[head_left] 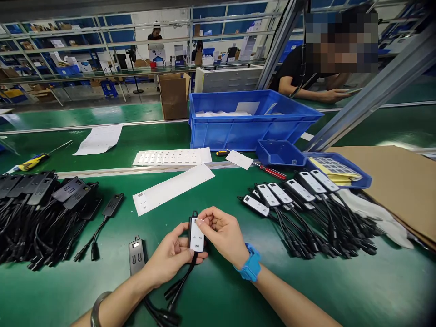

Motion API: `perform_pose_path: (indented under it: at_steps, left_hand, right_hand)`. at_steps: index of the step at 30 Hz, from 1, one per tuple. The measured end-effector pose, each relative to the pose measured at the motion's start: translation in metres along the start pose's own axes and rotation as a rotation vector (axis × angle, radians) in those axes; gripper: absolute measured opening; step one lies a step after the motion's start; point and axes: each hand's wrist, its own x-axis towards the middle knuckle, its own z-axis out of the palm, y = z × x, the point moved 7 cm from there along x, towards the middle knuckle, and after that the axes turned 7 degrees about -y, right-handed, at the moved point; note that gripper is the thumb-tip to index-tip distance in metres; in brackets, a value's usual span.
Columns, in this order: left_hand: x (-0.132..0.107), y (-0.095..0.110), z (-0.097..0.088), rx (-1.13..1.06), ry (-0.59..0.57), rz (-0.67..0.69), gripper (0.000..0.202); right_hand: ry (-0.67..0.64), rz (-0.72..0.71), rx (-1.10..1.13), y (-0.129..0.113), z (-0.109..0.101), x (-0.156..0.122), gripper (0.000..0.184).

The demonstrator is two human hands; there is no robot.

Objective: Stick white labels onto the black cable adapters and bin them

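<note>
White label on black box, above desk's near edge. Left hand grips box, right hand pinches label's corner. Probably aligning; next calls for even pressing.

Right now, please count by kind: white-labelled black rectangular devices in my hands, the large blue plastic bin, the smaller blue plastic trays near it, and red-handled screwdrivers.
White-labelled black rectangular device in your left hand, right hand at its top: 1
Large blue plastic bin: 1
Smaller blue plastic trays, left tray, right tray: 2
Red-handled screwdriver: 1
Total: 5
</note>
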Motion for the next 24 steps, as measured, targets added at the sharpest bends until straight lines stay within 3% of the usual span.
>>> perform_pose_path:
  at_steps: [12,17,21,24]
  left_hand:
    - [0.0,0.004,0.003,0.078,0.003,0.021,0.064]
    - [-0.001,0.003,0.001,0.069,-0.001,0.042,0.053]
    - [-0.002,0.003,-0.004,-0.026,0.016,0.038,0.041]
    - [-0.002,0.007,-0.008,-0.12,0.047,0.07,0.033]
  right_hand:
    - [0.03,0.014,0.015,0.002,0.0,-0.001,0.018]
    - [0.038,-0.004,-0.157,-0.001,-0.008,0.004,0.032]
    - [-0.079,0.028,-0.224,0.006,0.0,0.006,0.027]
    - [-0.206,0.015,-0.227,0.009,0.017,0.003,0.039]
